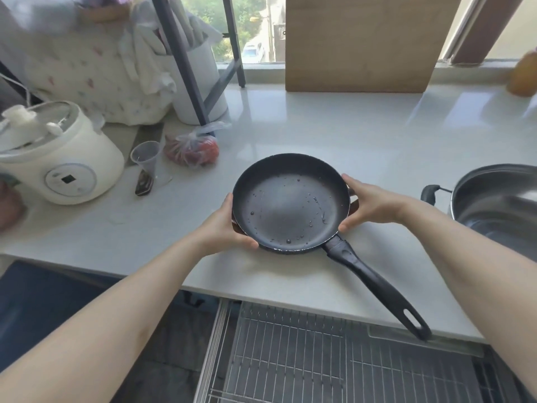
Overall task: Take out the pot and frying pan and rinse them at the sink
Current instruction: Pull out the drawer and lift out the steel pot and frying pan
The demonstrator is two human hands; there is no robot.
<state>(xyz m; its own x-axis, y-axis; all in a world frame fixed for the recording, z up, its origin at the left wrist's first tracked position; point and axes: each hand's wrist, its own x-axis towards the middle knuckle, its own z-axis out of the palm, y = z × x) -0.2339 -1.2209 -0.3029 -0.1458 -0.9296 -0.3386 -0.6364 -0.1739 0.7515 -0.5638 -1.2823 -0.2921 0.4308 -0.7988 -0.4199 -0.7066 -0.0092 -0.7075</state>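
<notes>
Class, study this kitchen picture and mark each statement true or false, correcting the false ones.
1. Both hands, left and right, hold the pan by its rim. True.
2. The pan's handle points toward the window. False: it points back over the counter's near edge.
3. Water drops lie in the pan. True.
4. The steel pot sits left of the pan. False: it sits right.
5. The rice cooker is black. False: white.

A white rice cooker (59,161) sits on the left of the pale counter (334,126). Near it stand a clear plastic cup (146,158) and a bag of something red (193,151), maybe fruit. A wooden board (366,42) leans at the window. A wire rack drawer (319,362) is pulled out below.
</notes>
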